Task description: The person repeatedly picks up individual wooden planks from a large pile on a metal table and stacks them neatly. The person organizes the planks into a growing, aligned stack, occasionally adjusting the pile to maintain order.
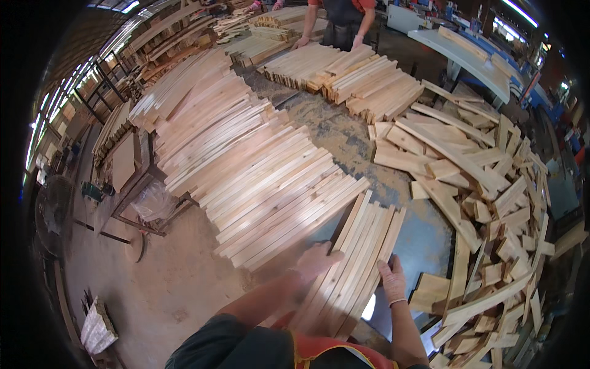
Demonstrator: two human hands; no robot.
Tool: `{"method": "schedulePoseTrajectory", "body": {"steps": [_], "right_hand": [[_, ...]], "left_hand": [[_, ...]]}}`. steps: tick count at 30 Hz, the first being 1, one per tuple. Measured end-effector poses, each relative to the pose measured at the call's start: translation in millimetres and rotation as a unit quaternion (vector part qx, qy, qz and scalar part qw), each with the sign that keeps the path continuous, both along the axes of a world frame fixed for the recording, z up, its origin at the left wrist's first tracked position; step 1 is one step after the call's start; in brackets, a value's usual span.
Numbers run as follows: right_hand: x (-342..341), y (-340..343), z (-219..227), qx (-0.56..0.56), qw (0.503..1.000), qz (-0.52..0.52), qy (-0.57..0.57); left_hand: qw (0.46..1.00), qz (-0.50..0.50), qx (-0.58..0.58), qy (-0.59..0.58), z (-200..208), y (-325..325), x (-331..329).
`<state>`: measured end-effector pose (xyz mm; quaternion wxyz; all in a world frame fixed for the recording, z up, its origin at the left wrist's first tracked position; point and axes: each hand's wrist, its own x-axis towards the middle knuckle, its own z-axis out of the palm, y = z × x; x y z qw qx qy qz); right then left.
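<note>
Several wooden strips (350,264) lie side by side as a bundle in front of me, reaching from my body toward the table. My left hand (318,258) presses against the bundle's left side, fingers curled at the edge strip. On the opposite side my right hand (393,280) grips the right edge, thumb and fingers against the outer strip. Together the two hands squeeze the bundle between them. Just beyond its far left lies a long row of wooden strips (270,190), packed side by side.
Wood offcuts (491,203) heap up along the right. Sawdust covers part of the metal tabletop (326,123). More strips (375,86) are stacked across the table, where a person in a dark apron (344,18) handles them. A fan (54,209) stands at the left.
</note>
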<state>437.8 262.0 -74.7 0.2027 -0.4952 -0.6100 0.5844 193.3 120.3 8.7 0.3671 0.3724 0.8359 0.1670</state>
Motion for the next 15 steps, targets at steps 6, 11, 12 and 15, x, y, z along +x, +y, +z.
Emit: {"method": "schedulePoseTrajectory", "body": {"steps": [6,11,12,15], "right_hand": [[-12,13,11,-0.114,0.982,-0.009,0.153],[-11,24,158,0.028,0.974,-0.055,0.217],[-13,22,190,0.085,0.967,-0.06,0.233],[0,23,233,0.192,0.944,-0.118,0.239]], "left_hand": [[0.998,0.058,0.023,-0.024,2,46,34],[0.976,0.027,0.216,0.013,114,67,47],[0.96,0.018,0.276,0.047,139,68,47],[0.894,-0.004,0.434,0.116,197,57,43]]}}
